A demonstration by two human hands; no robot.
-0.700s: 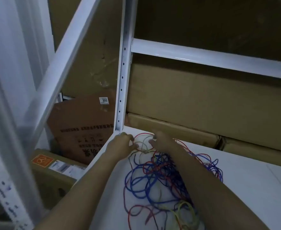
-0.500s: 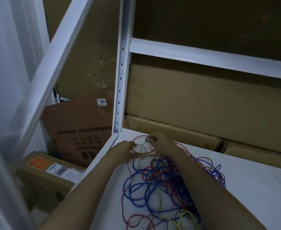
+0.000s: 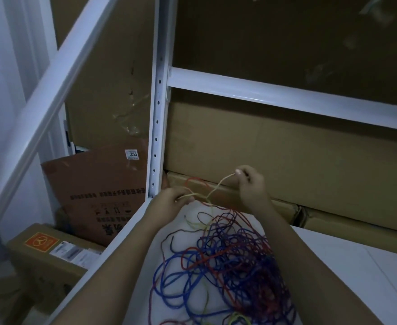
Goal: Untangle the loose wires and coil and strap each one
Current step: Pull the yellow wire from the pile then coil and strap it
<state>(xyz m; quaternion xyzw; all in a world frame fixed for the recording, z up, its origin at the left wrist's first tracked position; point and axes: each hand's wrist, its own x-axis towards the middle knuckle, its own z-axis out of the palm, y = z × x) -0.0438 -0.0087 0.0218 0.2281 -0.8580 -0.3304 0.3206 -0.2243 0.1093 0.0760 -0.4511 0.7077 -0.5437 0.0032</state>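
Both hands pinch the yellow wire [image 3: 212,191] near the shelf's [image 3: 347,273] far left corner: left hand [image 3: 172,199] low, right hand [image 3: 251,186] raised above the tangle [image 3: 228,261]

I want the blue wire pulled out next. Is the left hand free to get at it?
Probably not yet: the left hand pinches the yellow wire, as does the right hand. The blue wire lies uncovered just below it.

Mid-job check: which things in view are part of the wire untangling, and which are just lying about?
In the job: yellow wire, held by left hand and right hand; tangled wires.

Lying about: labelled cardboard box, box with orange sticker, shelf boxes.
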